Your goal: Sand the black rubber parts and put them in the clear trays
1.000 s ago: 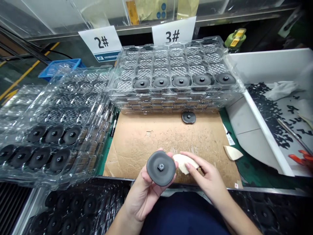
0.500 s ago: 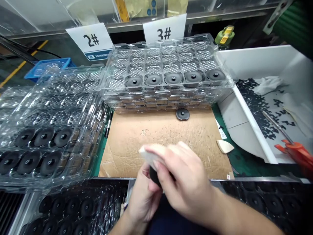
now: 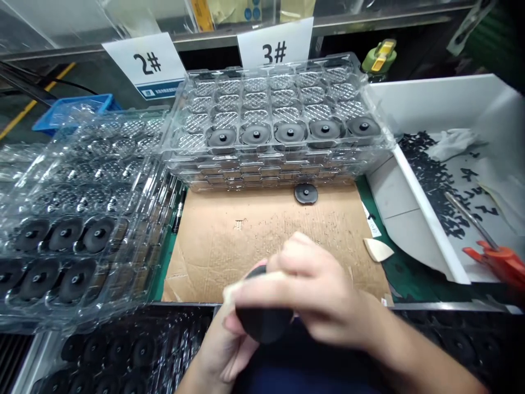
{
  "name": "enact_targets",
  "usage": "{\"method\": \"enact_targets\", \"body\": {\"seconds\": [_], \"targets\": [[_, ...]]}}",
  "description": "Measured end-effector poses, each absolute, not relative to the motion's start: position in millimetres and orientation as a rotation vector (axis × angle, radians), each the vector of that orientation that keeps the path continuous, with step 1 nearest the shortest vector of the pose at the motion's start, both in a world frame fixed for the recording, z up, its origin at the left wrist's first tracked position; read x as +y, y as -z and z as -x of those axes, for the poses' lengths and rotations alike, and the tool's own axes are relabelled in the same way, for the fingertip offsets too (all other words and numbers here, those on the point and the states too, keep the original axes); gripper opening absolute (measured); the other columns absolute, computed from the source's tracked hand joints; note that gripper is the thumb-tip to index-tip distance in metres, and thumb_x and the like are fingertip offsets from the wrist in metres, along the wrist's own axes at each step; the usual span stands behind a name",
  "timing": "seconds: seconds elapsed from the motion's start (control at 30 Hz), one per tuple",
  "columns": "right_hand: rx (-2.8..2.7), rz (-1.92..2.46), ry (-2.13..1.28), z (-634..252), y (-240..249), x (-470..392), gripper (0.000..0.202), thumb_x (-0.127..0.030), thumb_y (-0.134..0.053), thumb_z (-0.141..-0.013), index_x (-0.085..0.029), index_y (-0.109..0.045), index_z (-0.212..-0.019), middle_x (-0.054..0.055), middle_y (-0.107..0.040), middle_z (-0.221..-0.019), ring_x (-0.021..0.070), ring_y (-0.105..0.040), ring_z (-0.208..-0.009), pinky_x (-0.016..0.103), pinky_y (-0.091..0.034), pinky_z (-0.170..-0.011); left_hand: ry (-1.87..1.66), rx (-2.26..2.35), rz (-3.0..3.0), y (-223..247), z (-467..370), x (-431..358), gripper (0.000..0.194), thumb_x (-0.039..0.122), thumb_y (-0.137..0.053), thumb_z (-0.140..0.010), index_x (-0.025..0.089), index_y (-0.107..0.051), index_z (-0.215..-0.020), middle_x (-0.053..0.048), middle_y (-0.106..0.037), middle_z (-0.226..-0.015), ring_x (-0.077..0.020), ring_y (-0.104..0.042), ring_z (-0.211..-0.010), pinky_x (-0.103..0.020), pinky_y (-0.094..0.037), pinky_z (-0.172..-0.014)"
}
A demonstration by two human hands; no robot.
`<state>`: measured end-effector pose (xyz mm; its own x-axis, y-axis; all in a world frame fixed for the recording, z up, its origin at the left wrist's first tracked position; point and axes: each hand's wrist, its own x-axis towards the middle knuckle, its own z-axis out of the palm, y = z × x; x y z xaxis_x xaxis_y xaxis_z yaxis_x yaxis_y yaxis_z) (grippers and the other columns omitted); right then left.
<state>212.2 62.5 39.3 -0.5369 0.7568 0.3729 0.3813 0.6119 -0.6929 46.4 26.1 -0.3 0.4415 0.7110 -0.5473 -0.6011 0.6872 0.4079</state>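
My left hand (image 3: 229, 339) grips a black oval disc (image 3: 264, 324) from below, above the table's front edge. Over the disc, my right hand (image 3: 303, 287) is closed around a pale wedge-shaped pad (image 3: 232, 292), pressing it to the disc's edge or face. Motion blurs the right fingers, and most of the pad is hidden behind them. Another black disc (image 3: 305, 193) with a small central stud lies flat on the cardboard sheet (image 3: 213, 241). To the right, a second cream-coloured wedge pad (image 3: 378, 249) rests partly over the cardboard's edge.
Clear plastic trays (image 3: 283, 145), stacked behind the cardboard, hold a front row of black discs. More tray stacks (image 3: 135, 219) stand on the left. A white bin (image 3: 430, 219) at right contains small black pieces and orange-handled pliers (image 3: 498, 256). Paper signs (image 3: 150, 63) hang behind.
The disc has turned so its broad dark face shows more. My right hand and the pad have shifted slightly down and left along it. The view has moved a little.
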Motion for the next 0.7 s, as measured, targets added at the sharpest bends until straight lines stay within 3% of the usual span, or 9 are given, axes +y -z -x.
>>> {"method": "enact_targets", "body": {"seconds": [0.17,0.37,0.53,0.6,0.7], "targets": [[-1.681,1.488,-0.885,-225,11,53,0.029,-0.022,-0.04,-0.091,-0.025,-0.053,-0.117,0.004,-0.06,-0.109,0.0167,-0.055,-0.097,0.029,-0.043,-0.081,-0.849,0.529,-0.147,6,-35,27,0.057,0.043,-0.072,-0.058,0.029,-0.06,-0.112,-0.004,-0.064,-0.117,-0.0265,-0.059,-0.105,-0.032,-0.047,-0.088],[-1.843,1.552,-1.077,-228,75,15,0.029,-0.022,-0.041,-0.088,-0.022,-0.058,-0.113,0.005,-0.066,-0.094,0.0192,-0.061,-0.086,0.035,-0.049,-0.077,-0.809,0.539,-0.147,10,-35,31,0.052,0.044,-0.07,-0.058,0.031,-0.062,-0.108,-0.004,-0.064,-0.115,-0.0247,-0.062,-0.099,-0.034,-0.047,-0.088],[-1.649,1.61,-0.839,-231,23,30,0.029,-0.024,-0.04,-0.091,-0.025,-0.05,-0.118,0.005,-0.06,-0.112,0.0189,-0.057,-0.099,0.031,-0.046,-0.078,-0.788,0.563,-0.187,8,-41,30,0.058,0.046,-0.071,-0.058,0.025,-0.061,-0.111,-0.005,-0.065,-0.112,-0.0255,-0.061,-0.101,-0.035,-0.041,-0.095],[-1.772,1.381,-0.631,-226,-11,36,0.032,-0.022,-0.043,-0.09,-0.03,-0.05,-0.12,0.002,-0.064,-0.1,0.0168,-0.058,-0.085,0.03,-0.043,-0.072,-0.797,0.57,-0.208,8,-43,28,0.059,0.047,-0.071,-0.058,0.025,-0.061,-0.112,-0.006,-0.065,-0.112,-0.0259,-0.059,-0.104,-0.036,-0.04,-0.097],[-2.047,1.112,-0.589,-213,-41,41,0.031,-0.02,-0.039,-0.091,-0.025,-0.055,-0.116,0.001,-0.064,-0.078,0.0141,-0.051,-0.066,0.03,-0.034,-0.062,-0.836,0.645,-0.262,11,-43,25,0.062,0.047,-0.072,-0.058,0.024,-0.059,-0.115,-0.005,-0.063,-0.115,-0.0248,-0.053,-0.11,-0.029,-0.04,-0.095]]}}
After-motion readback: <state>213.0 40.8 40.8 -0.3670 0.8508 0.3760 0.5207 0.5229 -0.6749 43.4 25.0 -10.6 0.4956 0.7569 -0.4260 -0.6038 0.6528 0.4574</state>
